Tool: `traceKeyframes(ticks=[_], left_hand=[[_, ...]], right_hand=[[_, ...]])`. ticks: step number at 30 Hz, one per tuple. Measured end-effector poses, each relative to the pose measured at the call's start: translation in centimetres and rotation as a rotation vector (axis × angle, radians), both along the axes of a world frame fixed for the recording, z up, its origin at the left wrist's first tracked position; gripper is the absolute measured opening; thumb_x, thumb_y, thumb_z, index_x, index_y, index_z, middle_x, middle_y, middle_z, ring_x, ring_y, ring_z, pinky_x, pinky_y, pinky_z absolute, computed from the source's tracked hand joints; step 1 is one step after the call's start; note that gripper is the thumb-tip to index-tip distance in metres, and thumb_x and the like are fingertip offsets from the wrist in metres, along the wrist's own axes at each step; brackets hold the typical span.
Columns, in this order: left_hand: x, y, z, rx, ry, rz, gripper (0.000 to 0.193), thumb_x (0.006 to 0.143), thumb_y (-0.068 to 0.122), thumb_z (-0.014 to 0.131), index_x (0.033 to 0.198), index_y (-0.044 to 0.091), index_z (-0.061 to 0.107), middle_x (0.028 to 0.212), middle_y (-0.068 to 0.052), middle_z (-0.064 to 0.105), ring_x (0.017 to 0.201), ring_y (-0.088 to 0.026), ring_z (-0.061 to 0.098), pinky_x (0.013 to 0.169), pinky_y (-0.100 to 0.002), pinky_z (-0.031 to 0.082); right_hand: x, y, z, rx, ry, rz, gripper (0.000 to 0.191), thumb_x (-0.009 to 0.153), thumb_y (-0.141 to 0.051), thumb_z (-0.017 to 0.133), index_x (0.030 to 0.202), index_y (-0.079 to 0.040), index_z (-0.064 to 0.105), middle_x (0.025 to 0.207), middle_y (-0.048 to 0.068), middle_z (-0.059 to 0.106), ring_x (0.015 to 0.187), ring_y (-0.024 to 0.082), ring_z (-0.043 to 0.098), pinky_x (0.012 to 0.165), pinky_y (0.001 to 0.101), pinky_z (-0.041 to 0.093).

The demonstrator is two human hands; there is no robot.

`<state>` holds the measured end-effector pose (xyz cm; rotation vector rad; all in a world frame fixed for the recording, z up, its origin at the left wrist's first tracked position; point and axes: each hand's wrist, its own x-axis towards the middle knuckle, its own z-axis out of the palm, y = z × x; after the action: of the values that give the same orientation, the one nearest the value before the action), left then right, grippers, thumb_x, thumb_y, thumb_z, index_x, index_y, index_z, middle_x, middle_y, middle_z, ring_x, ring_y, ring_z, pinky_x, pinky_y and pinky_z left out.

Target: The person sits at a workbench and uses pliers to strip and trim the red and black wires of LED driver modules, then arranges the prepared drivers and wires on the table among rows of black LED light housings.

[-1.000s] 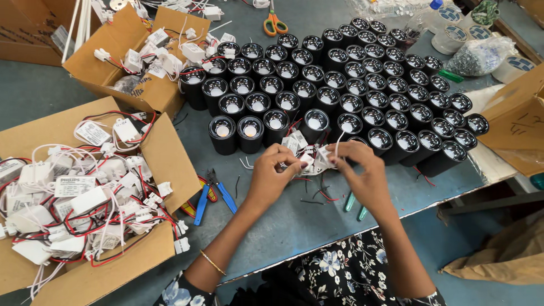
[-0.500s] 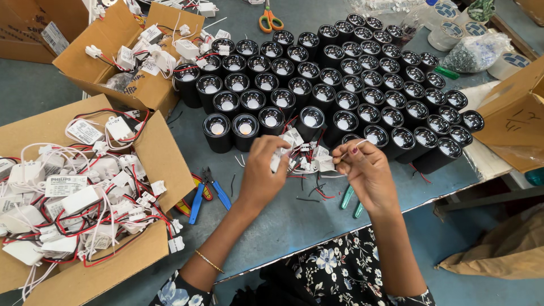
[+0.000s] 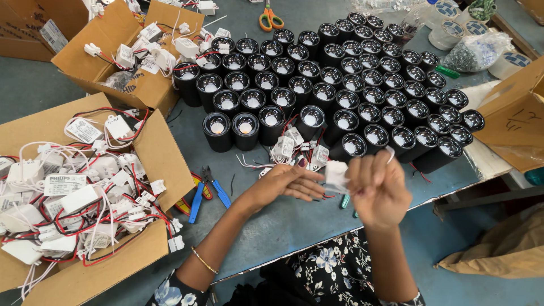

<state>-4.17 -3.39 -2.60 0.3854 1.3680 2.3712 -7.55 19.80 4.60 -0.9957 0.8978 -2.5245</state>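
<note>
Head view: both hands work just in front of the block of black cylindrical lamp housings [image 3: 340, 79]. Right hand [image 3: 378, 190], fingers closed, pinches a small white driver module [image 3: 336, 173]; left hand [image 3: 286, 182] touches it with fingers loosely extended. Judged light, rigid plastic with thin pliable leads, it is best held by the casing, not the wires. Counts: roughly sixty housings, two open cardboard boxes [image 3: 161, 156] of modules left of the block, one blue-handled pliers [image 3: 209, 187], one orange scissors [image 3: 271, 17].
</note>
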Motion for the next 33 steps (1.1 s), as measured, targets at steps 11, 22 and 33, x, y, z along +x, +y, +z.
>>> traceKeyframes(ticks=[11,22,33], left_hand=[[0.4,-0.6,2.5,-0.014,-0.044,0.287,0.045,0.101,0.025,0.059,0.135,-0.004,0.061,0.102,-0.010,0.075,0.091,-0.014,0.071,0.087,-0.030,0.059],[-0.2,-0.6,0.5,-0.205,0.082,0.468,0.031,0.103,0.014,0.062,0.126,-0.003,0.071,0.080,-0.002,0.069,0.068,-0.005,0.059,0.062,-0.019,0.048],[-0.4,-0.6,-0.5,-0.384,0.020,0.516,0.024,0.098,0.010,0.063,0.114,-0.004,0.073,0.081,-0.007,0.076,0.066,-0.007,0.068,0.061,-0.020,0.053]], right_hand=[[5.1,-4.2,-0.3,0.662,0.416,0.253,0.038,0.110,-0.031,0.052,0.091,-0.001,0.066,0.093,0.012,0.071,0.092,0.026,0.067,0.088,0.0412,0.053],[-0.4,-3.8,-1.2,1.540,0.409,-0.620,0.032,0.098,-0.027,0.059,0.125,-0.016,0.070,0.074,0.014,0.071,0.065,0.032,0.068,0.063,0.0424,0.054],[-1.0,-4.3,-3.2,1.717,0.609,-0.543,0.030,0.087,-0.024,0.072,0.117,-0.019,0.070,0.074,0.011,0.070,0.069,0.031,0.067,0.062,0.0435,0.051]])
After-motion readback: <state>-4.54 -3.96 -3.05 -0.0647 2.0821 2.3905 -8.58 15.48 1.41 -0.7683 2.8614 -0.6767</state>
